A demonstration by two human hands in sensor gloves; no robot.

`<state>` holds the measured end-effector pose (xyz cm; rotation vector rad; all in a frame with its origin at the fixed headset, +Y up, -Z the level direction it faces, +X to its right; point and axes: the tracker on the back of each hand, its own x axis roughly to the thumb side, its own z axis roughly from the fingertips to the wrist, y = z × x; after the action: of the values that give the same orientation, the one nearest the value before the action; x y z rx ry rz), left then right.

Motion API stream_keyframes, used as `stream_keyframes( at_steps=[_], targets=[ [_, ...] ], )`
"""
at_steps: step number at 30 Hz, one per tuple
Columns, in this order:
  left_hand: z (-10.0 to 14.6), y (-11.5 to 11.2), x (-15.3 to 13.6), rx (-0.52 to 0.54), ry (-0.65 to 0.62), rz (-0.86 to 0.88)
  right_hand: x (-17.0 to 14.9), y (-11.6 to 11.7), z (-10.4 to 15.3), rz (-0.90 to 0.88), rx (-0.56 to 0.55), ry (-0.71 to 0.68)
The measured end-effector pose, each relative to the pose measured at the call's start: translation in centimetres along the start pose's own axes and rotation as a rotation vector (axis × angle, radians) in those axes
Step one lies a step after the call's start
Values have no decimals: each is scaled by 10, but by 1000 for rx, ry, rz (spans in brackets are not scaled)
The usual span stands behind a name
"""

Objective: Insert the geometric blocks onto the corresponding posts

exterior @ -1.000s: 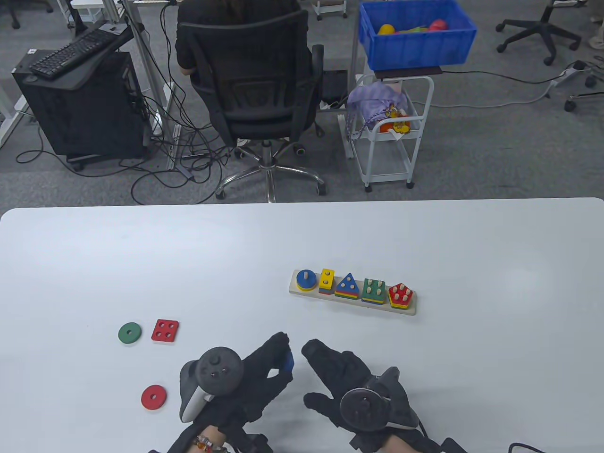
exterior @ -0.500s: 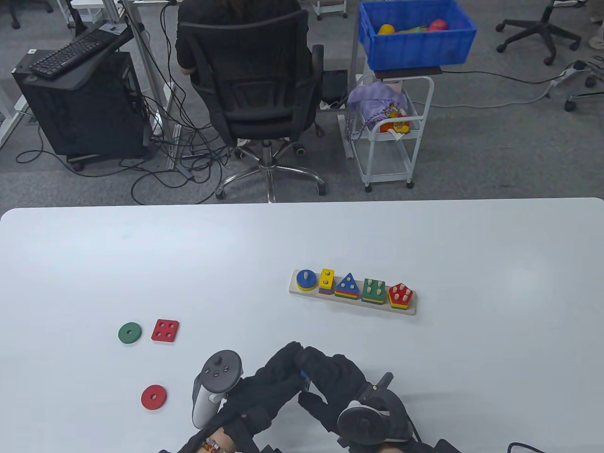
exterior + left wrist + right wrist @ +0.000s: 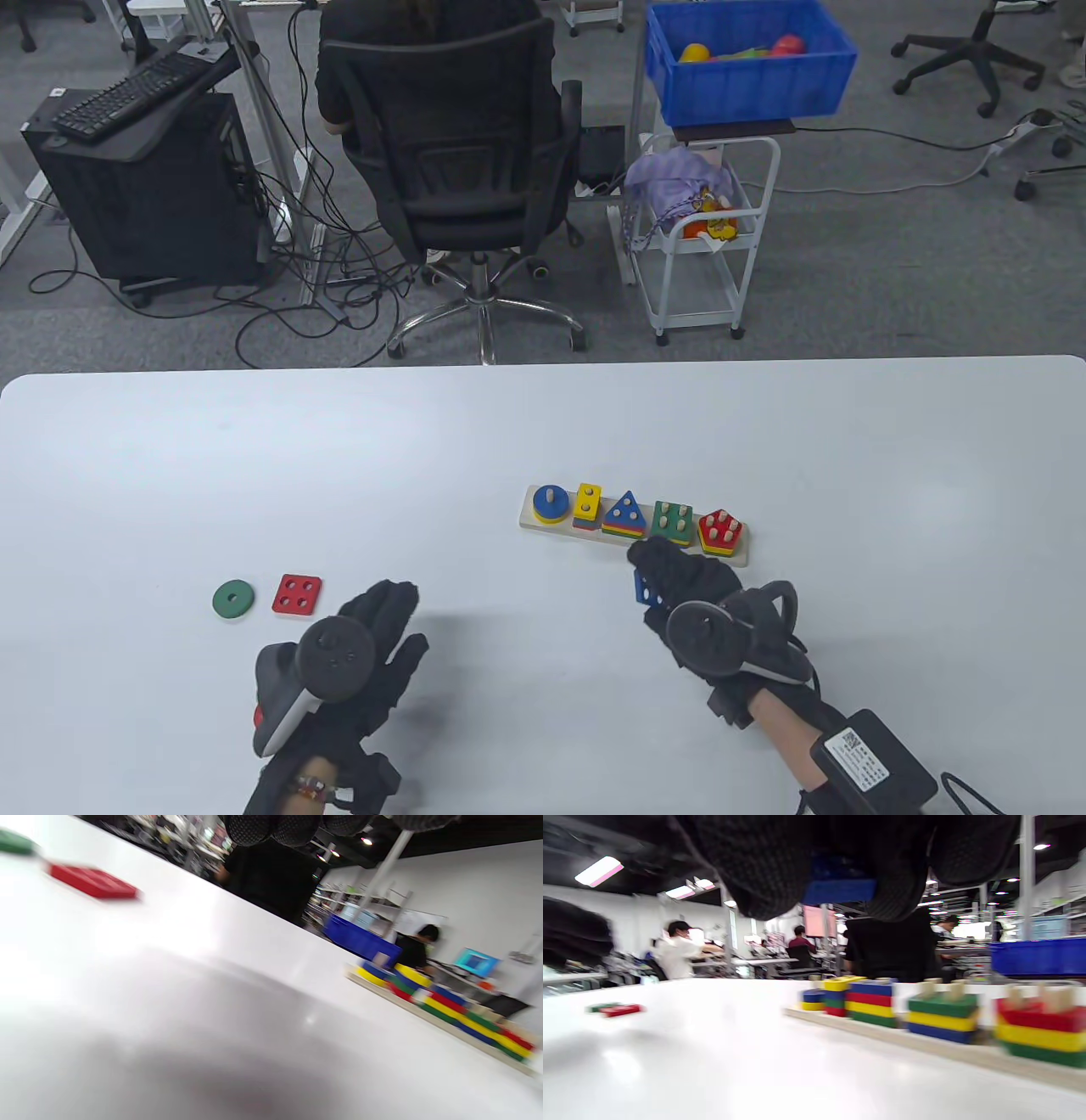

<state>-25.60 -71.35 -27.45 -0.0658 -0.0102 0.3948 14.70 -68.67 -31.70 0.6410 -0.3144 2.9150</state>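
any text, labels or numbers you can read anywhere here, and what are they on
Nothing can be read.
Black box on the right forearm: white sticker with a QR-like code and small print, too small to read.
Computer tower: small white sticker near its top corner, too small to read.
Wrist views: wall signs and screens are blurred.
Blocks and peg board: no print visible.

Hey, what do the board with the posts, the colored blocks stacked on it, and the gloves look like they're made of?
Board and its posts: probably unpainted wood, pale tan and matte.
Stacked blocks: likely painted wood, thick slabs in flat solid red, yellow, green and blue; plastic can't be ruled out.
Gloves on the left hand and right hand: black fabric, with a fine dotted knit texture up close.
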Motion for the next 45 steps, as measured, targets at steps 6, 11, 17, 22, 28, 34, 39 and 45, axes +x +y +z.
stream_keyframes(
  at_steps=[6, 11, 17, 22, 28, 34, 39, 45],
  targets=[
    [-1, 17, -32, 86, 163, -254, -51, -4, -26, 40, 103, 220],
    [-1, 24, -41, 129, 217, -315, -75, 11, -39, 22, 179, 351],
    [-3, 23, -46, 109, 228, -307, -81, 34, -49, 33, 201, 392],
    [-4, 18, -49, 77, 237, -304, -84, 41, -55, 74, 215, 431],
    [-5, 15, -48, 54, 228, -304, -90, 44, -56, 74, 250, 464],
    [-4, 15, -49, 45, 232, -291, -83, 55, -54, 117, 248, 436],
    [-1, 27, -57, 53, 266, -226, -74, 42, -43, 115, 189, 398],
    [10, 50, -82, 32, 370, -152, -47, 23, -13, 139, 181, 271]
  ],
)
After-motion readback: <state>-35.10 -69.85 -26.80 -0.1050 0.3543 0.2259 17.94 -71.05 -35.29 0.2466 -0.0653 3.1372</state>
